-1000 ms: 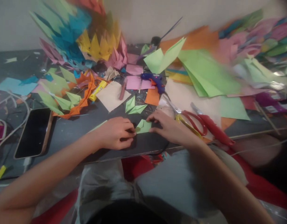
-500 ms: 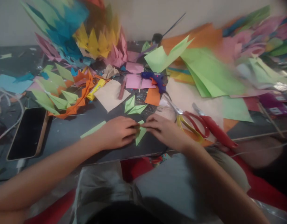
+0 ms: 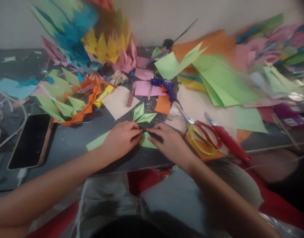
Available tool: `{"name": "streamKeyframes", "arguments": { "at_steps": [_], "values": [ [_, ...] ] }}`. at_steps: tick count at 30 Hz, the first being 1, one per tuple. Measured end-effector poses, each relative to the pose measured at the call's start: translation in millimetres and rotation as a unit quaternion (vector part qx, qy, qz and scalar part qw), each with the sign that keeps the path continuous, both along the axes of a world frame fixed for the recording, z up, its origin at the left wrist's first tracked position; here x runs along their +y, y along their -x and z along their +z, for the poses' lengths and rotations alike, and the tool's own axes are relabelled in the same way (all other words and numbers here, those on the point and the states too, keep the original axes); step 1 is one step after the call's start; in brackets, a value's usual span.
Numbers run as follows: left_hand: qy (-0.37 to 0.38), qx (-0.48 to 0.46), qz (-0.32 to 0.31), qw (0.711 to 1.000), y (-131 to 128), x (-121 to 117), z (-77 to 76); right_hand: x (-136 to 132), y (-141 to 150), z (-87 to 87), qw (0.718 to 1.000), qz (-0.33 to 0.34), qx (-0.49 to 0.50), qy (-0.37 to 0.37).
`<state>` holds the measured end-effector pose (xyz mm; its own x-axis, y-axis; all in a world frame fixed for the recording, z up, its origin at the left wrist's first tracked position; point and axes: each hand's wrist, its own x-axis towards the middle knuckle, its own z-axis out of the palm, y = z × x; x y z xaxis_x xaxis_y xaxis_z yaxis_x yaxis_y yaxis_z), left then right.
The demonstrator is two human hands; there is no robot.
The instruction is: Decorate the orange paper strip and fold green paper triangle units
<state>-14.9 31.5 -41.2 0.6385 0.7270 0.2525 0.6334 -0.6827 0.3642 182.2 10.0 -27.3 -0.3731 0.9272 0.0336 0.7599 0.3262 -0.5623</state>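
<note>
A small folded piece of light green paper lies on the dark table between my hands, partly covered by fingers. My left hand has its fingers pressed together at the paper's left edge. From the other side, my right hand grips the top right of the paper with thumb and fingertips. Just beyond the fingertips are two folded green paper points. Another green paper sheet sticks out from beneath my left wrist.
Scissors and a red-handled cutter lie right of my right hand. Behind are a blue glue gun, a yellow glue stick and an orange-green folded paper crown. A phone with a cable lies left.
The green paper between my hands has turned from a narrow upright point to a wider piece lying flatter. My hands have shifted slightly, and the whole view has moved a little.
</note>
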Motion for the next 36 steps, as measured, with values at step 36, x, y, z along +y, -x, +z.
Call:
{"name": "streamKeyframes", "arguments": {
  "at_steps": [36],
  "values": [
    [-0.137, 0.081, -0.126, 0.979, 9, -3, 21.4, 2, -10, -5.0, 0.984, 0.143, 0.009, -0.108]
  ]
}}
